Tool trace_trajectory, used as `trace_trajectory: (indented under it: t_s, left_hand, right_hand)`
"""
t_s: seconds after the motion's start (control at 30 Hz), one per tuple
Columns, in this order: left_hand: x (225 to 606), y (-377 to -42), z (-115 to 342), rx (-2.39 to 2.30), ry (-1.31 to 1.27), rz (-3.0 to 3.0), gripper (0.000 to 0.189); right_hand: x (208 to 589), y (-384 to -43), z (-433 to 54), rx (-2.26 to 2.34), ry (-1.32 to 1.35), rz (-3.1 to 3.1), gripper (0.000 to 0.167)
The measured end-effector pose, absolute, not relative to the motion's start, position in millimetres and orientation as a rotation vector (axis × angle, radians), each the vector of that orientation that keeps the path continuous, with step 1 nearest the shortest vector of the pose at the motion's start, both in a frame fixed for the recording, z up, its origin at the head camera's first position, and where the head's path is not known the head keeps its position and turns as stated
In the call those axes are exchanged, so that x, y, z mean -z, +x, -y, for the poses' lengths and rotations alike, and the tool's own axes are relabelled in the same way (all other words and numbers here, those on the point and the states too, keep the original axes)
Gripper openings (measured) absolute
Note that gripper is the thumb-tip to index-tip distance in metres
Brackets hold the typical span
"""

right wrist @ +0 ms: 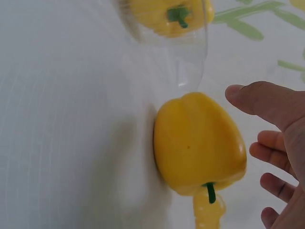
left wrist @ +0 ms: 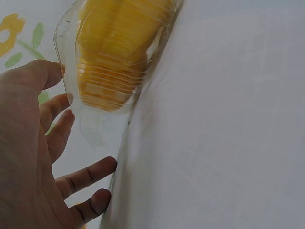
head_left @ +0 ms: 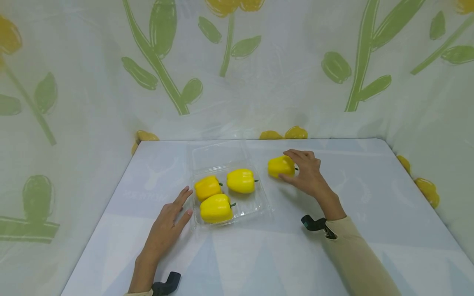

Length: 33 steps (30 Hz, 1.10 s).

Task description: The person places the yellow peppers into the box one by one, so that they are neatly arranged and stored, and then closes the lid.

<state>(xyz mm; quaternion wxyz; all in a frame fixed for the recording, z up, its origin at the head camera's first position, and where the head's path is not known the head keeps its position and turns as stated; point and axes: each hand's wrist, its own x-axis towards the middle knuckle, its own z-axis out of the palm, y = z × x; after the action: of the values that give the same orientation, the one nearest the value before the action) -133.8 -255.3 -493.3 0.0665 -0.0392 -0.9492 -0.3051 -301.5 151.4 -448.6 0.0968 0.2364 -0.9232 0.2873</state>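
Observation:
A clear plastic clamshell container lies with its lid folded back on the table. Three yellow bell peppers sit in it: one at the left, one at the right and one in front. My left hand is at the container's left side, fingers extended, fingertips right at its rim in the left wrist view. Another yellow bell pepper with a green stem lies on the table right of the container. My right hand reaches over it, thumb and fingers spread around it without gripping.
The white table has a pale blue printed pattern. Curtain-like fabric with green leaves and yellow flowers surrounds it at the back and both sides. A dark wrist-camera mount juts from the right wrist, another from the left.

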Motion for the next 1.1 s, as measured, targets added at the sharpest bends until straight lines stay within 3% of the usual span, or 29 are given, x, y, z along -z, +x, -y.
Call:
trace_trajectory:
  t_s: [1.1]
  left_hand:
    - [493.6, -134.1, 256.0, 0.903, -0.119, 2.861, 0.058]
  right_hand:
    - [453.9, -310.2, -164.3, -0.781, 0.681, 2.744, 0.067]
